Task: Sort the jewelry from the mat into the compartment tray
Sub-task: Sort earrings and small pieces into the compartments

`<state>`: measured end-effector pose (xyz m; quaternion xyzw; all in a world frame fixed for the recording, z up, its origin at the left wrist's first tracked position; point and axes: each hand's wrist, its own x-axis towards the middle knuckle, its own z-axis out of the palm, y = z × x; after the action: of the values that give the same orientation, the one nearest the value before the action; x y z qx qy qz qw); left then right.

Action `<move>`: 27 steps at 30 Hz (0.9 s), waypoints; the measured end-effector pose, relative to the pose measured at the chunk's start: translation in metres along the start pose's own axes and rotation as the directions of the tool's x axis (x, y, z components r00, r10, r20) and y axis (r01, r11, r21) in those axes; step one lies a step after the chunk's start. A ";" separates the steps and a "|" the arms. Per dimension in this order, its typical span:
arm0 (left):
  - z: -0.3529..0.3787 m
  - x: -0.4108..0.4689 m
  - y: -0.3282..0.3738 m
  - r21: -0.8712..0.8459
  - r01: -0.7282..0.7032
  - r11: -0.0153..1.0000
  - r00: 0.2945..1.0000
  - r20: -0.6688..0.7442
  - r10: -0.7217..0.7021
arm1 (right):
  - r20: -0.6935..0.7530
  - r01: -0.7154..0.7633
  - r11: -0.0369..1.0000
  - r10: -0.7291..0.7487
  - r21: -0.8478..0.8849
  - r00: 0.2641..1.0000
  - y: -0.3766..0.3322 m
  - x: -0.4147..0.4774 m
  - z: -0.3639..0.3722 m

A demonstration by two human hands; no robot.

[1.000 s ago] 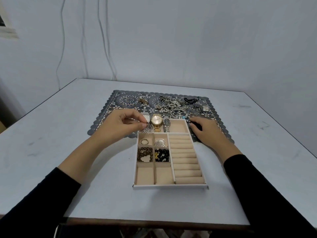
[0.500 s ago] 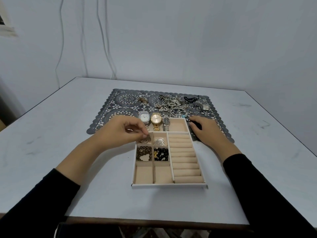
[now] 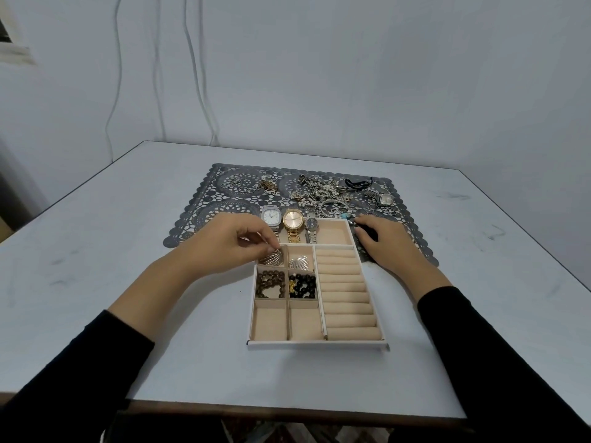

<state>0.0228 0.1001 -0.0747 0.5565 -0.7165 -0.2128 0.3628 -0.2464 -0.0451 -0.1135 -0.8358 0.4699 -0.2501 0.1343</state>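
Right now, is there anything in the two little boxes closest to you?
No, both nearest small compartments of the tray show only bare beige lining.

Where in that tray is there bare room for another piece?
The two nearest small compartments, below the bead bracelets, are bare, as is the ring-roll section on the right and the watch compartment's right end. Crowded: the far small compartments, where the left hand pinches a silver earring, and the tangle at the back of the mat.
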 end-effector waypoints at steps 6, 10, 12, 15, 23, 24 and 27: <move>0.000 0.002 0.001 -0.008 0.044 0.999 0.999 0.011 -0.044 | -0.010 0.003 1.000 -0.003 0.006 1.000 -0.001 -0.001 -0.001; 0.001 0.002 -0.002 0.052 0.016 0.999 1.000 0.018 -0.017 | -0.006 0.004 1.000 -0.004 0.010 1.000 -0.001 0.000 0.000; 0.002 0.002 -0.002 0.090 -0.018 0.996 0.999 0.033 0.015 | -0.006 0.009 1.000 -0.009 0.009 1.000 -0.001 0.000 0.000; 0.003 0.002 -0.003 0.130 -0.072 0.989 0.997 0.043 0.067 | -0.010 0.006 1.000 -0.006 0.014 1.000 0.000 0.000 0.000; -0.001 0.001 -0.001 -0.099 0.056 0.993 0.995 -0.075 -0.064 | -0.018 0.011 1.000 -0.011 0.023 1.000 0.000 -0.001 0.000; -0.001 0.002 -0.002 -0.132 0.069 0.989 0.991 -0.108 -0.084 | -0.018 0.010 1.000 -0.009 0.026 1.000 0.000 -0.001 0.000; 0.000 0.006 -0.010 -0.155 0.097 0.983 0.966 -0.225 -0.131 | -0.016 -0.002 0.999 0.003 0.038 1.000 0.001 -0.001 0.000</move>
<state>0.0284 0.0915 -0.0795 0.5906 -0.6185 -0.2169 0.4709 -0.2476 -0.0449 -0.1140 -0.8306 0.4670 -0.2655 0.1469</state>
